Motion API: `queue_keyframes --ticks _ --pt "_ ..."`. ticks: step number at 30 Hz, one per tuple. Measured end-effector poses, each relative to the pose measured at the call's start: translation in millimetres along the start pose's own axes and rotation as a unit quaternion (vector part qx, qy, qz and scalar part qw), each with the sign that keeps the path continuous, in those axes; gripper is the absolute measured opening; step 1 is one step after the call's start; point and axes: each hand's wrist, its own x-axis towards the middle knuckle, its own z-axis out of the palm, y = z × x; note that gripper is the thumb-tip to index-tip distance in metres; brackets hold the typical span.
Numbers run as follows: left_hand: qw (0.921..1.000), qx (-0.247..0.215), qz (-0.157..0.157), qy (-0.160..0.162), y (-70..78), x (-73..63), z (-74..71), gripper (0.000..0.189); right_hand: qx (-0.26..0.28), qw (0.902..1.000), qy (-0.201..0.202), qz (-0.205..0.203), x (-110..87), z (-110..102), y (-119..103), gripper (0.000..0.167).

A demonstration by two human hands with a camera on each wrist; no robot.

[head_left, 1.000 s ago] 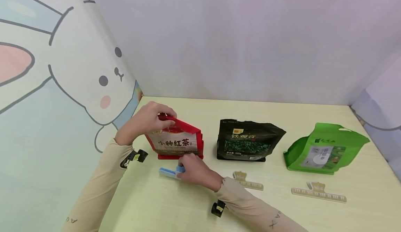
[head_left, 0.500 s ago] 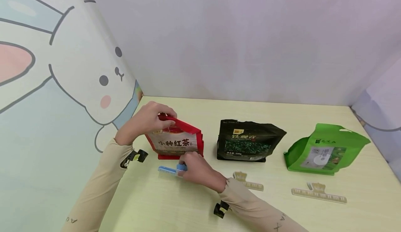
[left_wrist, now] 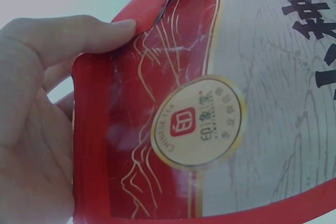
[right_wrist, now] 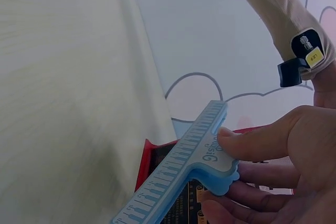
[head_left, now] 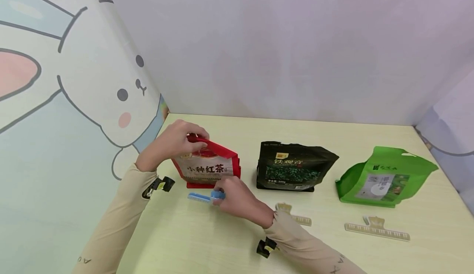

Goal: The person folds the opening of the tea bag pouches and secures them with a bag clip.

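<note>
My left hand (head_left: 174, 142) pinches the folded-down top of a red tea bag (head_left: 207, 169) at its left corner. In the left wrist view the thumb presses the red flap of the tea bag (left_wrist: 157, 129), fingers behind it. Just in front of that bag, my right hand (head_left: 238, 196) holds a light blue clip (head_left: 200, 197). Seen from the right wrist, piano keys run along the bar of the clip (right_wrist: 184, 156), and thumb and fingers squeeze its handle. The bar points left, below the bag's printed front.
A black tea bag (head_left: 290, 167) stands upright at the middle of the table, and a green bag (head_left: 392, 179) leans at the right. Two beige clips lie before them, one a clip (head_left: 301, 219) partly behind the right sleeve, the other a clip (head_left: 375, 226) farther right.
The right hand has shifted slightly right and up toward the red tea bag, carrying the blue clip. The left hand and the red tea bag have stayed in place.
</note>
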Motion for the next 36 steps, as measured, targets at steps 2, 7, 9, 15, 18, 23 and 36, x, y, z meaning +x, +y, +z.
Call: queue_keyframes --ticks 2,7,9,15,18,23,36 --pt "1.0000 0.000 0.000 0.000 -0.1 0.0 0.1 0.013 0.000 0.9999 0.011 -0.010 -0.3 -2.8 0.1 0.015" --pt "1.0000 -0.001 0.000 0.000 0.0 0.1 0.4 0.014 0.006 0.9992 0.030 -0.025 -0.5 -10.5 0.3 0.016" --pt "1.0000 0.000 0.001 0.000 -0.1 0.2 0.5 0.014 0.011 0.9991 0.031 -0.026 -0.7 -12.9 0.6 0.015" --pt "1.0000 0.003 0.007 0.003 -0.9 0.5 0.8 0.013 0.020 0.9983 0.041 -0.035 -2.4 -18.4 1.7 0.013" --pt "0.9999 0.004 0.009 0.005 -0.9 0.7 0.8 0.013 0.024 0.9979 0.046 -0.038 -3.3 -20.6 2.1 0.012" --pt "1.0000 -0.002 0.005 0.004 -0.4 0.3 1.2 0.014 0.033 0.9972 0.050 -0.045 -4.8 -24.8 2.4 0.013" --pt "0.9999 -0.009 -0.005 -0.002 1.2 -0.3 0.3 0.015 0.049 0.9960 0.065 -0.038 -6.7 -38.9 -1.2 0.012"
